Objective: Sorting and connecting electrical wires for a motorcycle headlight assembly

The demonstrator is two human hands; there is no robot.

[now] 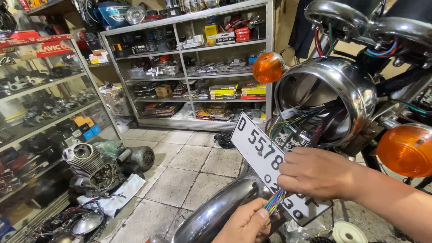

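Observation:
A motorcycle's empty chrome headlight shell [346,85] hangs open at the right, coloured wires spilling out of it. My right hand [315,173] pinches a bundle of those coloured wires [274,202] in front of a white number plate [263,162]. My left hand [247,222] holds the lower end of the same bundle between thumb and fingers, just above the chrome front mudguard [216,211]. Orange turn signals sit at the shell's upper left [267,67] and lower right [405,150].
An engine block [96,164] rests on the tiled floor at left, with a headlight lens and wiring [85,222] lying near it. Glass display cases [40,117] line the left side. A metal shelf rack [193,67] filled with boxed parts stands at the back.

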